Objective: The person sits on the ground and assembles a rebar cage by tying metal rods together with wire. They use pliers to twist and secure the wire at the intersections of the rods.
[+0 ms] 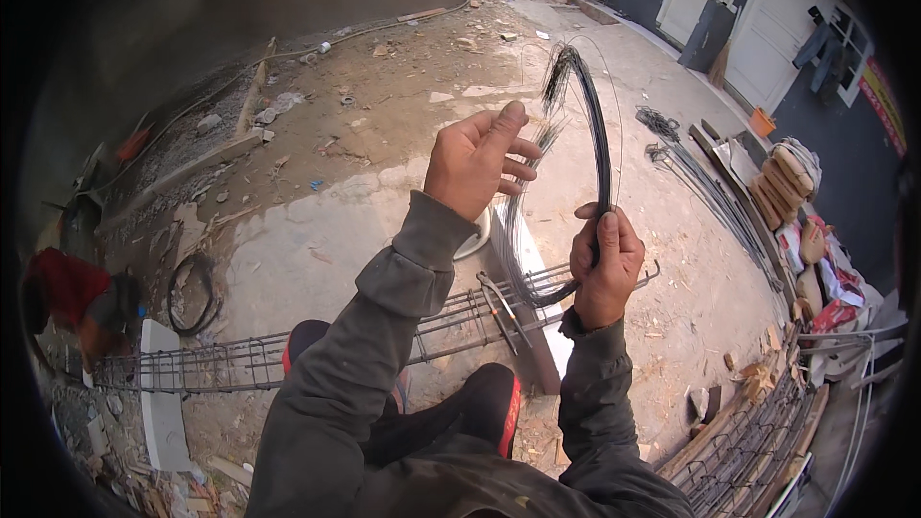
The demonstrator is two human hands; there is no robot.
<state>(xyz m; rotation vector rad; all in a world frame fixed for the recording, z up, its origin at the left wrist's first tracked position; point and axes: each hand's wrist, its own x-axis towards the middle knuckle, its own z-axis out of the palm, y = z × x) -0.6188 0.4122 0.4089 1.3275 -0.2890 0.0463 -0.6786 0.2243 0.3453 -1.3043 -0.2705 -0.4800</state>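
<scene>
A: Right hand (602, 264)?

B: Fist closed around a bundle of thin dark tie wire (597, 149), thumb on top. The bundle arcs up from the fist, curves over to the left, and frays into loose ends at its upper tip. Below the fist the strands sweep down and left toward the rebar cage (451, 318).

A: Left hand (477, 165)?

B: Raised, palm toward the camera, fingers half curled and loosely open. Fingertips lie at the thin strands trailing from the bundle's tip; I cannot tell whether a strand is pinched between them.

A: Where does the wire sit relative to the body?

B: In the air in front of the chest, above the cage, well off the ground.

A: Cage details?

B: Long, narrow, made of bars and stirrups, lying across the concrete floor (317, 230) from left to right. It rests on a white block (537, 312) under the hands and another white block (161, 393) at the left. Pliers (499, 305) lie on top of the cage, just left of the right wrist.

A: Surroundings?

B: Black-and-red shoes (499, 412) just below the cage. More rebar cages (748, 451) lower right. Straight bars (715, 197) on the floor to the right. Stacked sacks (787, 182) near the white doors.
</scene>
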